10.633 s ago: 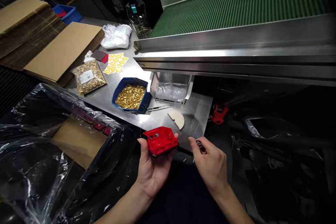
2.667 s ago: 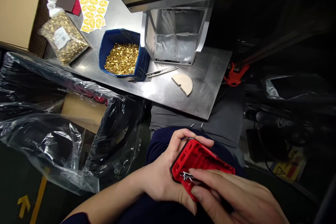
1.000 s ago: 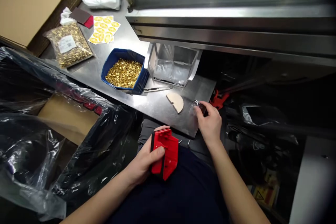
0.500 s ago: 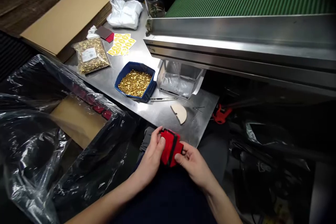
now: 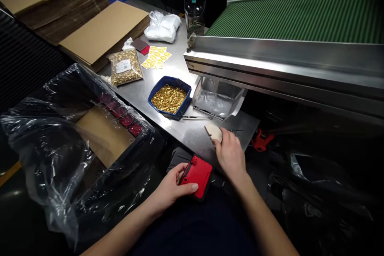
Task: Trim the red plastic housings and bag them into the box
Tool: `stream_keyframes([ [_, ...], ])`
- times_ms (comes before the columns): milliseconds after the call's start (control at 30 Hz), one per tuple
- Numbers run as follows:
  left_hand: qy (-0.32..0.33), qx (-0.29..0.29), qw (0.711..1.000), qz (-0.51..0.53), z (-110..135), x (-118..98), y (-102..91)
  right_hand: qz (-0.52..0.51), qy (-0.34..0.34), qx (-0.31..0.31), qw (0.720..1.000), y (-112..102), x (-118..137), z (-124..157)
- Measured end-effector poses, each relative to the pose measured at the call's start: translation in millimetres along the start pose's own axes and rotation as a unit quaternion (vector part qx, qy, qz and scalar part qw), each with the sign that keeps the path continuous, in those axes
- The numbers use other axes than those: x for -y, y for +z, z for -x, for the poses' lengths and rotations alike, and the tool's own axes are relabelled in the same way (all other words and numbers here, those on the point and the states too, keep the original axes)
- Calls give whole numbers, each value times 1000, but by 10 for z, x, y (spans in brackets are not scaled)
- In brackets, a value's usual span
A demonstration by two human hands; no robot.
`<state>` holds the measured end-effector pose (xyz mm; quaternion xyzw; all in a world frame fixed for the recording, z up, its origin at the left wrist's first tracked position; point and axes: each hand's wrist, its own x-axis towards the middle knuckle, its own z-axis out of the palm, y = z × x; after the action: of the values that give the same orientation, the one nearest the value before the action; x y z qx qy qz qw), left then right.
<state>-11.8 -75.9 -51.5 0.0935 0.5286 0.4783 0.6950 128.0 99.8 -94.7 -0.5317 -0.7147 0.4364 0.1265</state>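
Observation:
A flat red case with black edges (image 5: 199,174) sits in my left hand (image 5: 172,184), the thumb laid across its face and the fingers round its left side and underneath. At the front of the metal table, my right hand (image 5: 231,154) pinches a pale half-round piece (image 5: 212,131) with a small notch by its right end. Whether that piece still touches the table I cannot tell. Just behind it are a thin pen-like tool (image 5: 196,118) and a blue tray (image 5: 156,109) of small gold-coloured parts.
A clear bin with plastic bags (image 5: 216,103) stands under the conveyor's metal edge (image 5: 270,62). To the left is a plastic-lined box (image 5: 102,136) with red pieces along one side. A bag of gold parts (image 5: 126,68), yellow stickers (image 5: 156,57) and cardboard stacks (image 5: 105,34) lie farther back.
My right hand has let go of the red case, reached forward and taken hold of the pale half-round piece. The case has turned in my left hand, showing a broad red face.

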Motion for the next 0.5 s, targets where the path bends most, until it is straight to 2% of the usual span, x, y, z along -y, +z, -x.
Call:
stream_keyframes([
  [100,-8,8,1000,-8,47,-23,-67,48,2,-15,999,140,57,-212],
  [200,2,30,997,-64,55,-92,-192,56,1,8,998,134,64,-227],
  [300,0,81,985,-152,-11,-213,-331,11,2,71,997,-26,66,-43],
  [367,-19,124,975,-181,-115,-326,-384,-42,1,143,989,-164,70,137],
  [433,-43,177,966,-184,-276,-445,-391,-145,25,258,955,-267,62,305],
  [500,-75,225,957,-169,-479,-534,-368,-271,76,369,886,-297,29,432],
])
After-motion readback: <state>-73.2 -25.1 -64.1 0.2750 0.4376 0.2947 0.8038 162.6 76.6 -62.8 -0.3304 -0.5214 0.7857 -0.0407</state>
